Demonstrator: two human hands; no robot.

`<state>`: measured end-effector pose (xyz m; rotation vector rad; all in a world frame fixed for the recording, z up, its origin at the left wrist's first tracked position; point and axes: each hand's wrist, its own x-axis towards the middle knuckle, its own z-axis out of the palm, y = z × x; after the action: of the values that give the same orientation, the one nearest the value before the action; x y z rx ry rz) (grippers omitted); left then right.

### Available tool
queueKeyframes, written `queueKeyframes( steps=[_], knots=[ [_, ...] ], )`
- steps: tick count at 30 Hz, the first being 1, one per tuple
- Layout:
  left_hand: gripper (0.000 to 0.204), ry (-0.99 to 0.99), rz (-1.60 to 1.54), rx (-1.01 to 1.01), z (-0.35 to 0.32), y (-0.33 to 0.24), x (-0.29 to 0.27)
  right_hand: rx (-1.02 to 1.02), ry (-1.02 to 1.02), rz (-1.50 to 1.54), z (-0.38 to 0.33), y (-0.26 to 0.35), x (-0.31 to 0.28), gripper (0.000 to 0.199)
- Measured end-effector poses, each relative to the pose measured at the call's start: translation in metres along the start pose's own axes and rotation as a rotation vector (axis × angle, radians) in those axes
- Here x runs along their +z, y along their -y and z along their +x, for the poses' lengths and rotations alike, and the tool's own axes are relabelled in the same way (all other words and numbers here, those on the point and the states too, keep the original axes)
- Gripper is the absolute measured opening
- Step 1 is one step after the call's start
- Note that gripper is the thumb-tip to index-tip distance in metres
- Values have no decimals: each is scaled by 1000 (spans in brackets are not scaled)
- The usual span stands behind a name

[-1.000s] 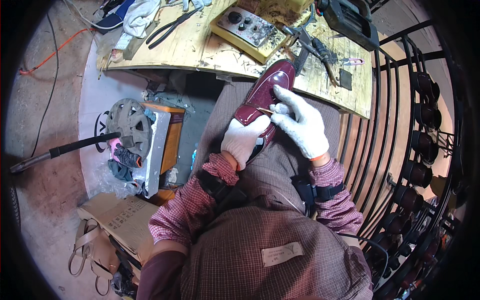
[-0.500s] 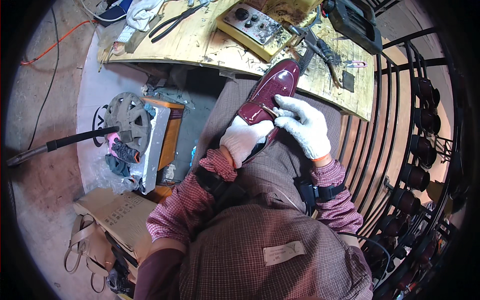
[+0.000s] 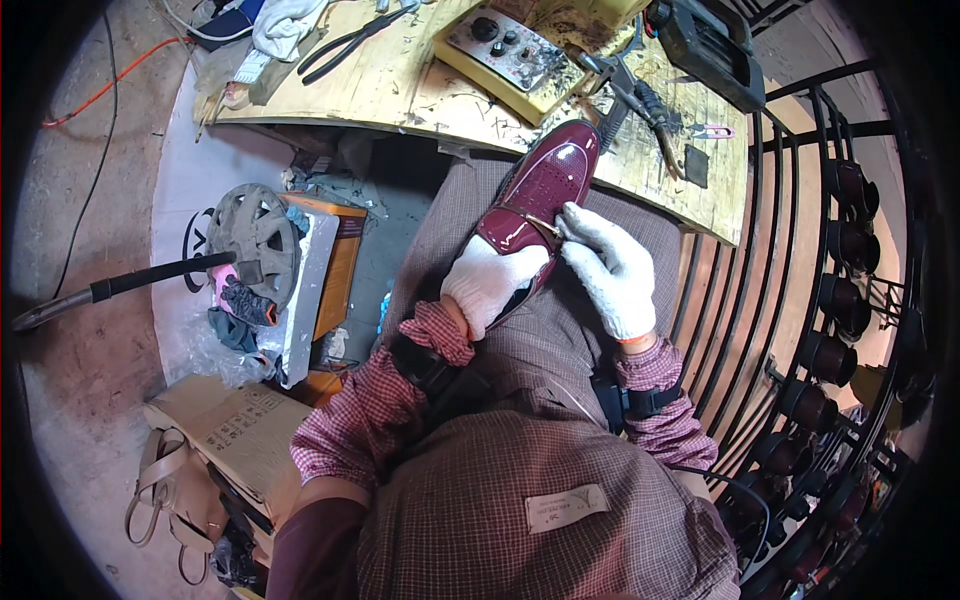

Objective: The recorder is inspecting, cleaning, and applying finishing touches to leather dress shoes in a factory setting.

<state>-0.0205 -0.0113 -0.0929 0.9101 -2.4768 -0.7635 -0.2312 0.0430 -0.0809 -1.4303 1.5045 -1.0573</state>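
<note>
A glossy burgundy loafer [image 3: 545,180] rests over my lap, its toe pointing up toward the table. My left hand [image 3: 492,280], in a white knit glove, wraps around the shoe at its opening; some of the fingers are hidden inside or behind it. Across the upper runs a thin brownish strip [image 3: 535,220], with one end at the shoe's right side. There my right hand [image 3: 610,265], gloved in white too, has its fingertips pinched together at that end. The exact grip is partly hidden by the fingers.
Ahead stands a stained wooden table [image 3: 400,95] with black-handled pliers [image 3: 355,43], a yellow control box [image 3: 510,60] and a cord-wrapped tool [image 3: 650,110]. A black metal rack [image 3: 815,250] with dark shoes is at right. A grey wheel cover [image 3: 255,245] and a cardboard box [image 3: 235,430] are at left.
My right hand has shifted slightly, its fingertips lower and closer together at the strip's end. My left hand and the loafer stay nearly in place.
</note>
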Motion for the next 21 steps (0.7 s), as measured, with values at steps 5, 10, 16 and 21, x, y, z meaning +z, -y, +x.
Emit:
queueKeyframes(
  steps=[5, 10, 16, 21],
  knots=[
    [32, 39, -32, -57, -1, -1, 1, 60, -36, 315, 3, 0, 4, 49],
    [30, 59, -55, -83, -1, -2, 0, 21, 55, 85, 11, 2, 3, 52],
    [21, -68, -63, -66, -1, -5, 5, 102, 91, 196, 22, 6, -4, 60],
    [24, -130, -107, -61, 2, -4, 8, 298, 165, 560, 30, 9, -17, 67]
  ],
)
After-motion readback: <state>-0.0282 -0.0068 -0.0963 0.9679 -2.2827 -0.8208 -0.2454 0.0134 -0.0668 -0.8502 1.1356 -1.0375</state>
